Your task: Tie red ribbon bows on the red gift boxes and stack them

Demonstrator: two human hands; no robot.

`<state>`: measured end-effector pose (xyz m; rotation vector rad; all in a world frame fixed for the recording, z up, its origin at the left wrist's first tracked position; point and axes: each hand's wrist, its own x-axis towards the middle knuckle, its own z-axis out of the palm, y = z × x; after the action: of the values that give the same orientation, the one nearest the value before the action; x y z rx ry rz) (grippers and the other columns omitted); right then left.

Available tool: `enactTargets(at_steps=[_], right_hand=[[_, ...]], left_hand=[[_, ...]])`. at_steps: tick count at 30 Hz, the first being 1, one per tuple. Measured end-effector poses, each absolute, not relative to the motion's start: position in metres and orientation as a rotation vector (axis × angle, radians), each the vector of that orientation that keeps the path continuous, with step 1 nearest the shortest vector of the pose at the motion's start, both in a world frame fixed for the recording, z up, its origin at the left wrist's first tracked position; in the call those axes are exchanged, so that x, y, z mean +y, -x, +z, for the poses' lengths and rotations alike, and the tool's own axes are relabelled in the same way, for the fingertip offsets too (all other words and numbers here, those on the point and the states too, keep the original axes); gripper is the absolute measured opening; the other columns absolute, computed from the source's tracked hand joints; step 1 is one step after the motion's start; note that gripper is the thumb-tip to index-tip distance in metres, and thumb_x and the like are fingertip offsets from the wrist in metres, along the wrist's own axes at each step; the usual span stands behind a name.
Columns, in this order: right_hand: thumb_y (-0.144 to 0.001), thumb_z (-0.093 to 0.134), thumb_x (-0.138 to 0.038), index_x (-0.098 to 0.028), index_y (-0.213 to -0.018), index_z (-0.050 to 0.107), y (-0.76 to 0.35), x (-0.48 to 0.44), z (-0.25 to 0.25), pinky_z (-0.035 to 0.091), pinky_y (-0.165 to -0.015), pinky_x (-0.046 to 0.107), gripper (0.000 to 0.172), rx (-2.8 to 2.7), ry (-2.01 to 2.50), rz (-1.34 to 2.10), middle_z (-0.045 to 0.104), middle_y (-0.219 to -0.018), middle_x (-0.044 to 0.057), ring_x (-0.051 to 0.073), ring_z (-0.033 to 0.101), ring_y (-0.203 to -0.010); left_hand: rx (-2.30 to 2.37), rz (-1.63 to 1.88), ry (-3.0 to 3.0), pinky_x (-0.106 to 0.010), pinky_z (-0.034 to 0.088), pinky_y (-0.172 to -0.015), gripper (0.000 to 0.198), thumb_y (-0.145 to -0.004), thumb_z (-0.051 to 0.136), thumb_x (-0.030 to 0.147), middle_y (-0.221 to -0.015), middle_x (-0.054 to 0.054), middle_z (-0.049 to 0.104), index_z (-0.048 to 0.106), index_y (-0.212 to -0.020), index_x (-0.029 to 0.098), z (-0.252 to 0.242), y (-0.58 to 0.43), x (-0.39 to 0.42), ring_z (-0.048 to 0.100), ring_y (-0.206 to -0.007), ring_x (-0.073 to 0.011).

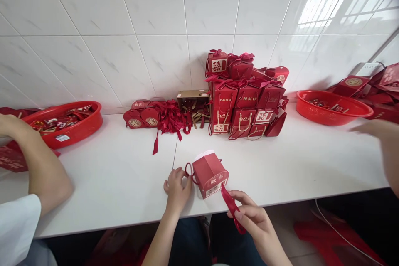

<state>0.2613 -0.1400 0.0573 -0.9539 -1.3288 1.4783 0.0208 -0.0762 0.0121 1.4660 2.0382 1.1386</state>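
Note:
A red gift box [209,171] with gold characters on its front and a curved lid sits near the table's front edge. Cord handles stick out from its sides. My left hand [178,185] rests on the table against the box's left side, close to the left cord loop [188,170], its fingers bent and apart with nothing seen in them. My right hand [254,216], in front and to the right of the box, pinches a dark red ribbon [230,204] between thumb and fingers. The ribbon's upper end reaches the box's front; its lower end hangs past the hand.
Stacked finished-looking red boxes [247,106] stand by the tiled wall, beside a ribbon heap [174,117], an open carton [193,94] and folded boxes [141,116]. Red baskets stand left [90,126] and right [336,116]. Co-workers' arms [46,158] [385,141] reach in from both sides.

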Motion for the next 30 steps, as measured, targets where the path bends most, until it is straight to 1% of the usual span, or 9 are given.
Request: enactTargets(at_steps=[2,5,7,9,11,13,15,20,30], right_hand=[[-0.088,0.058,-0.041,-0.028,-0.079,0.077,-0.260,-0.138,0.058,0.046,-0.088,0.037,0.025,-1.314,0.956,1.484,0.058,-0.124,0.008,0.029,0.052,-0.115],[-0.088,0.059,-0.041,-0.028,-0.081,0.078,-0.259,-0.135,0.060,0.047,-0.087,0.035,0.024,-1.305,0.942,1.496,0.059,-0.120,0.008,0.027,0.054,-0.111],[-0.088,0.059,-0.041,-0.028,-0.082,0.078,-0.259,-0.132,0.062,0.047,-0.087,0.034,0.023,-1.314,0.934,1.496,0.060,-0.117,0.009,0.026,0.056,-0.109],[-0.087,0.059,-0.041,-0.027,-0.081,0.078,-0.258,-0.130,0.064,0.047,-0.086,0.033,0.024,-1.322,0.933,1.492,0.061,-0.115,0.009,0.026,0.056,-0.109],[-0.087,0.059,-0.042,-0.026,-0.077,0.078,-0.258,-0.128,0.065,0.048,-0.086,0.034,0.026,-1.318,0.924,1.500,0.061,-0.114,0.009,0.026,0.057,-0.108],[-0.087,0.059,-0.043,-0.026,-0.075,0.077,-0.256,-0.127,0.066,0.048,-0.086,0.035,0.027,-1.313,0.921,1.508,0.062,-0.114,0.009,0.026,0.058,-0.106],[-0.087,0.059,-0.045,-0.025,-0.077,0.077,-0.254,-0.127,0.067,0.048,-0.087,0.037,0.028,-1.320,0.937,1.501,0.062,-0.114,0.009,0.027,0.058,-0.106],[-0.086,0.059,-0.047,-0.025,-0.081,0.078,-0.251,-0.125,0.069,0.049,-0.085,0.038,0.030,-1.338,0.957,1.476,0.063,-0.112,0.011,0.028,0.059,-0.103],[-0.086,0.059,-0.049,-0.024,-0.079,0.078,-0.253,-0.117,0.067,0.049,-0.084,0.037,0.032,-1.331,0.996,1.447,0.064,-0.110,0.010,0.027,0.060,-0.101]], left_hand=[[2.155,1.087,-1.431,-0.066,0.007,-0.109,0.013,-0.079,0.054,0.024,-0.132,-0.015,0.053,0.062,-0.088,0.021,0.008,-0.020,-0.079,0.029,-0.137,-0.0399],[2.218,1.229,-1.292,-0.059,0.020,-0.110,0.035,-0.081,0.050,0.021,-0.139,-0.015,0.046,0.054,-0.116,0.021,0.009,-0.019,-0.086,0.031,-0.137,-0.0340],[2.175,1.460,-1.217,-0.054,0.028,-0.109,0.042,-0.082,0.049,0.021,-0.140,-0.015,0.043,0.046,-0.125,0.021,0.016,-0.021,-0.092,0.031,-0.137,-0.0309],[2.111,1.653,-1.266,-0.051,0.032,-0.108,0.035,-0.084,0.049,0.023,-0.136,-0.012,0.047,0.050,-0.118,0.023,0.027,-0.026,-0.098,0.033,-0.135,-0.0298],[1.942,1.748,-1.408,-0.047,0.037,-0.105,0.020,-0.086,0.051,0.026,-0.124,-0.009,0.054,0.056,-0.105,0.023,0.040,-0.032,-0.103,0.043,-0.126,-0.0280],[1.667,1.736,-1.494,-0.041,0.045,-0.098,0.012,-0.088,0.052,0.027,-0.110,-0.007,0.060,0.057,-0.097,0.023,0.054,-0.040,-0.107,0.055,-0.111,-0.0242],[1.433,1.643,-1.525,-0.036,0.049,-0.091,0.013,-0.089,0.052,0.026,-0.103,-0.006,0.062,0.056,-0.101,0.023,0.065,-0.048,-0.109,0.061,-0.101,-0.0211],[1.314,1.410,-1.681,-0.031,0.050,-0.085,0.018,-0.088,0.056,0.024,-0.101,-0.006,0.064,0.055,-0.106,0.022,0.076,-0.062,-0.111,0.062,-0.095,-0.0196],[1.349,1.394,-1.639,-0.029,0.052,-0.079,0.014,-0.087,0.055,0.023,-0.092,-0.004,0.067,0.059,-0.101,0.022,0.072,-0.065,-0.107,0.064,-0.088,-0.0183]])
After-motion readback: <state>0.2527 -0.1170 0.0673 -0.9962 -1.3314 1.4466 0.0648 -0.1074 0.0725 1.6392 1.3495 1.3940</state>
